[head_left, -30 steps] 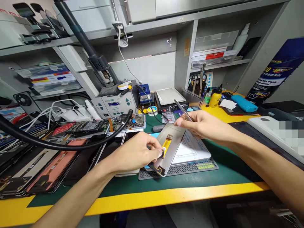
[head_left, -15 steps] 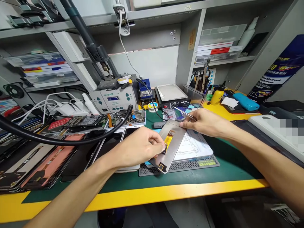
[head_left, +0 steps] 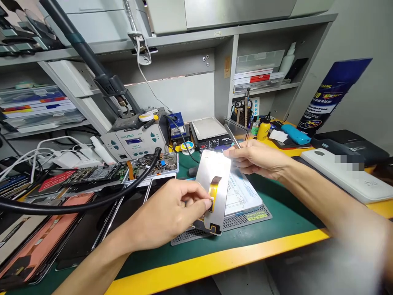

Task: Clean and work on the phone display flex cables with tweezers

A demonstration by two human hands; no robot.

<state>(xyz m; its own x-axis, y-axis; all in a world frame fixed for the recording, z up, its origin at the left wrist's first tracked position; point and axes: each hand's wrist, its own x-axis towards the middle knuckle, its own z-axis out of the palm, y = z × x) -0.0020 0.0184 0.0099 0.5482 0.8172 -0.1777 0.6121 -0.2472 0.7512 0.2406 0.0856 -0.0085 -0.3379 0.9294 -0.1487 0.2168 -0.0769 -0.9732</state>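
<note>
A phone screen [head_left: 221, 168] is held tilted, its silvery back facing up, with a yellow flex cable [head_left: 213, 189] running down its middle. My left hand [head_left: 181, 205] is closed in a pinch at the cable's lower end; a tiny pale bit shows at the fingertips. At the screen's top right corner, my right hand [head_left: 254, 157] grips the edge with thumb and fingers. The same hand also holds metal tweezers [head_left: 232, 136], tips pointing up and left. Beneath the screen lie a white printed sheet [head_left: 245, 192] and a grey mat [head_left: 236, 222].
Left of the hands lie several phone screens [head_left: 50, 235] and a tray of circuit boards [head_left: 153, 166]. A black hose [head_left: 76, 207] crosses above them. Behind stand a soldering station [head_left: 135, 141] and a heating plate [head_left: 210, 129]. To the right are a white phone [head_left: 346, 172] and a spray can [head_left: 331, 94].
The view has shifted, turning to the right. The screen has turned more upright and its back now catches bright light. Both hands keep hold; the tweezers point more steeply upward.
</note>
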